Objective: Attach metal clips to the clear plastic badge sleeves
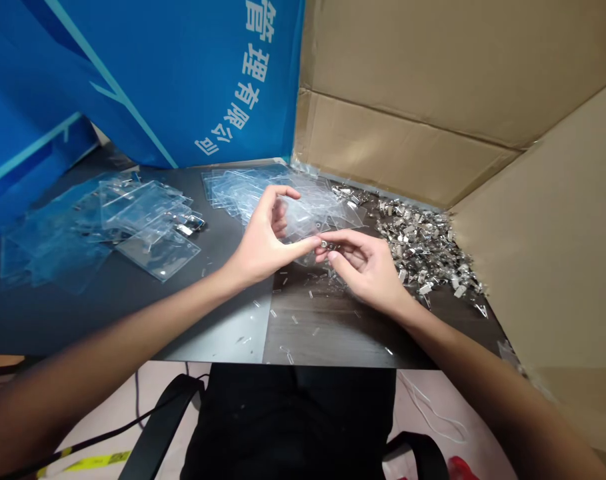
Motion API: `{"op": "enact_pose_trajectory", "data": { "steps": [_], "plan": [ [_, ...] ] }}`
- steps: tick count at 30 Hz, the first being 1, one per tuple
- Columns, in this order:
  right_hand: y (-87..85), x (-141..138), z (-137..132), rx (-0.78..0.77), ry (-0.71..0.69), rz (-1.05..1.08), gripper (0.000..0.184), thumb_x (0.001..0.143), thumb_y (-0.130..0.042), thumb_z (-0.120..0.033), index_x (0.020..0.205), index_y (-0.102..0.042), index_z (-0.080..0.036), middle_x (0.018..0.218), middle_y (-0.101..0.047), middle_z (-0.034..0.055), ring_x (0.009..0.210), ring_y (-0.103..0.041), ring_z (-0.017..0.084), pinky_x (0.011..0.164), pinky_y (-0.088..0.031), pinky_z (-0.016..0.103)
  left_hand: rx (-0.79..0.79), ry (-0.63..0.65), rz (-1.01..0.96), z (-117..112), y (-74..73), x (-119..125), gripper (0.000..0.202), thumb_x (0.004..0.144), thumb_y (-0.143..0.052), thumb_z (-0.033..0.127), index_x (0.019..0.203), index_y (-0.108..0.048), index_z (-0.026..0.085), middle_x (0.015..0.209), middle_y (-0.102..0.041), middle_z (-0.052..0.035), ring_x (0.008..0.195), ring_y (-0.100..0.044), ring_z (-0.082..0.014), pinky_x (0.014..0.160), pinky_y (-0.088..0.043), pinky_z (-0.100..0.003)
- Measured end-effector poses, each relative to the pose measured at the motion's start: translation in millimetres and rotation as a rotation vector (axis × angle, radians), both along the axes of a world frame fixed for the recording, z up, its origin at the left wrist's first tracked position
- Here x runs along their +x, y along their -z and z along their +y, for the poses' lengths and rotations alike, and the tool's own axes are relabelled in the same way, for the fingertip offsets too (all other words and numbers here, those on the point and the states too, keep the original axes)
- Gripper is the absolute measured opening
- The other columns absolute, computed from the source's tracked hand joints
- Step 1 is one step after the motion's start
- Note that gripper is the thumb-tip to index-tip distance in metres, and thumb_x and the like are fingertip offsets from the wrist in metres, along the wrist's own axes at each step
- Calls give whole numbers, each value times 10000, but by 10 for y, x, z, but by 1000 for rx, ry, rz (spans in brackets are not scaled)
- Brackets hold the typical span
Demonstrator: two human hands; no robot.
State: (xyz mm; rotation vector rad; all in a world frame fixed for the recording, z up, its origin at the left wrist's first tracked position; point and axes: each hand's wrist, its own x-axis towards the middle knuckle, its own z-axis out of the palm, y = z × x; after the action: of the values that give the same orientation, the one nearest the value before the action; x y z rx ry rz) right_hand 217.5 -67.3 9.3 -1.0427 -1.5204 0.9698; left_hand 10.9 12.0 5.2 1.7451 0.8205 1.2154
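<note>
My right hand (365,267) is closed, pinching a small badge clip (325,245) by its strap; a round metal snap shows between thumb and fingers. My left hand (270,237) reaches in from the other side. Its thumb is stretched out, with the tip against the snap end of the clip, while its index finger arches well apart and the other fingers are curled. Behind both hands lies a spread pile of clear plastic badge holders (247,190). To the right of my right hand is a heap of metal badge clips (417,243).
Clear badge holders with clips attached (147,207) are piled on the left. Tiny clear plastic bits (295,320) are scattered along the dark table (333,340). A blue printed panel (183,80) and cardboard walls (407,73) enclose the back and right.
</note>
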Motion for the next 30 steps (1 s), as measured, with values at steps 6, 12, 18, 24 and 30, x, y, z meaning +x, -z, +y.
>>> {"op": "enact_pose_trajectory", "data": {
  "steps": [6,12,18,24,30],
  "plan": [
    [31,4,15,34,61,-78,217,986,-804,-298,1175,-836,-196,1113,-879,94,936,-858,237,875,-712,407,130,-55,68,-44,73,-3,672,809,-1000,326,1314,-556,298,991,-451,-4,834,-488,-153,694,-419,-277],
    [43,31,18,104,100,-153,109,1012,-767,-268,1069,-839,-210,1083,-878,87,957,-835,241,922,-678,419,137,-70,115,-141,-12,-3,698,793,-1003,377,1331,-564,305,1175,-530,-55,1024,-552,-210,781,-481,-301],
    [-41,23,23,0,64,-102,111,999,-779,-310,1017,-828,-212,1023,-865,85,893,-828,235,879,-687,407,72,-53,138,-151,-96,-17,729,744,-1022,441,1320,-595,308,1136,-519,-64,1016,-546,-241,757,-466,-321],
    [-17,13,73,43,15,-240,290,1005,-759,-310,1273,-812,-212,1180,-873,94,1000,-835,232,961,-678,419,43,-96,134,-58,-162,-43,656,722,-996,425,1216,-588,282,927,-428,10,753,-427,-149,645,-339,-285],
    [-66,273,308,69,151,-605,365,1049,-709,-293,1361,-795,-124,1207,-846,156,1024,-806,258,973,-647,428,157,-360,293,185,-517,-312,434,812,-855,529,975,-585,231,804,-456,27,681,-394,-153,655,-331,-323]
  ]
}}
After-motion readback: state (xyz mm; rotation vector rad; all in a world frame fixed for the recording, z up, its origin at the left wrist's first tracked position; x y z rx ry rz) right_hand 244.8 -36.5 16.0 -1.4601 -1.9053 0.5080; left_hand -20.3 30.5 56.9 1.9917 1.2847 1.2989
